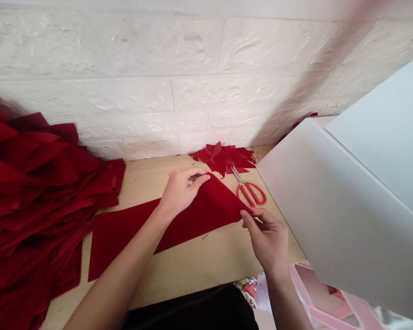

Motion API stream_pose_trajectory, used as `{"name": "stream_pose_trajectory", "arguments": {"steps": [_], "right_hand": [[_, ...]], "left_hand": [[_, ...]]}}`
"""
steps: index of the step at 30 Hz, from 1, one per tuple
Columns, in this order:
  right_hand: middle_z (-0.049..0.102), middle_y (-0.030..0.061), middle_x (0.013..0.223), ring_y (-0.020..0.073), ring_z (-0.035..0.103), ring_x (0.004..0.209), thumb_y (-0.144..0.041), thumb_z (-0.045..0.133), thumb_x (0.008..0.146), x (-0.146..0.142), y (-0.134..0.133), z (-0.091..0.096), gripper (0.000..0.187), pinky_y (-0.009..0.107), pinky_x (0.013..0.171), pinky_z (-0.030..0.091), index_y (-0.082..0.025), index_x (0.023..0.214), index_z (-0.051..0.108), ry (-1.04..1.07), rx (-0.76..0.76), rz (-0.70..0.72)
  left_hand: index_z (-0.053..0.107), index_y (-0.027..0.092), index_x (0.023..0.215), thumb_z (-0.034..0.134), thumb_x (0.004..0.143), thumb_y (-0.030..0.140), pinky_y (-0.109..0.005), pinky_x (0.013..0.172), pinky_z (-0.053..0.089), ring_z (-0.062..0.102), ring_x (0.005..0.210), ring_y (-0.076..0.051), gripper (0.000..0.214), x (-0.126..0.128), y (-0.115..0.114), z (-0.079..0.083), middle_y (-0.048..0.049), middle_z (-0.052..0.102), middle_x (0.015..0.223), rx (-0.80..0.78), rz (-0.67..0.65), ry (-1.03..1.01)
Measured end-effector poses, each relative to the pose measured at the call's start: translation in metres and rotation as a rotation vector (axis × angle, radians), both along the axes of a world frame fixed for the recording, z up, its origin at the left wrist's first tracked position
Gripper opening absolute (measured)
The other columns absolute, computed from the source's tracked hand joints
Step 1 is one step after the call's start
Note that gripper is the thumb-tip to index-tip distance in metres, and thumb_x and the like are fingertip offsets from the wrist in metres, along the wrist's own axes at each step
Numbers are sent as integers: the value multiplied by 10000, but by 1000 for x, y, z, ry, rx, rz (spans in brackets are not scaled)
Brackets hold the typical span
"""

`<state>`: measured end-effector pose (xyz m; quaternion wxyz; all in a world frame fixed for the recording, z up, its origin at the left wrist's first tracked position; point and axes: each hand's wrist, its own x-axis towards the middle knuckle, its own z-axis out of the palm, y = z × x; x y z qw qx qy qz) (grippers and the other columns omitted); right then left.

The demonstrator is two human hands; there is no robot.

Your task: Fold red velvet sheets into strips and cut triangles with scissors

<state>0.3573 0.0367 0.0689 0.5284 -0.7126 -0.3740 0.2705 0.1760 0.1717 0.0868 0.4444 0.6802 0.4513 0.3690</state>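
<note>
A long piece of dark red felt (131,238) lies on the pale wooden tabletop (199,266), its right end folded up into a triangular flap. My left hand (181,190) grips the top of that fold with curled fingers. My right hand (266,238) pinches the flap's corner between thumb and fingers. Just past the fold lie red-handled scissors (248,192), closed and touching neither hand. Beyond them sits a small heap of red felt scraps (223,158).
A large stack of red felt pieces (37,192) fills the left side. A white brick-textured wall (124,91) rises behind the table. A tilted white board (344,201) blocks the right, and a pink plastic object (316,293) sits low at bottom right.
</note>
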Motion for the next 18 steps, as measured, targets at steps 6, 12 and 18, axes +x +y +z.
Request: {"name": "stream_pose_trajectory", "arguments": {"steps": [6, 12, 18], "right_hand": [[548, -3, 571, 124, 504, 558, -548, 758, 765, 6, 0, 2, 400, 265, 547, 431, -194, 636, 621, 148, -70, 109], [525, -6, 574, 117, 448, 531, -600, 822, 667, 8, 1, -1, 465, 275, 506, 409, -206, 637, 576, 467, -129, 151], [507, -13, 568, 97, 426, 499, -563, 882, 620, 10, 0, -4, 466, 235, 432, 361, -206, 624, 582, 578, -144, 131]], "left_hand": [[766, 205, 882, 665, 880, 341, -262, 697, 546, 687, 790, -162, 169, 0, 0, 5, -25, 775, 893, -29, -18, -23], [758, 199, 871, 622, 908, 354, -262, 655, 526, 651, 757, -159, 209, -1, 1, 5, -25, 771, 893, -18, -91, 14], [761, 201, 877, 619, 902, 325, -277, 699, 528, 666, 800, -170, 190, 1, 0, 4, -24, 785, 919, -52, -109, 61]]}}
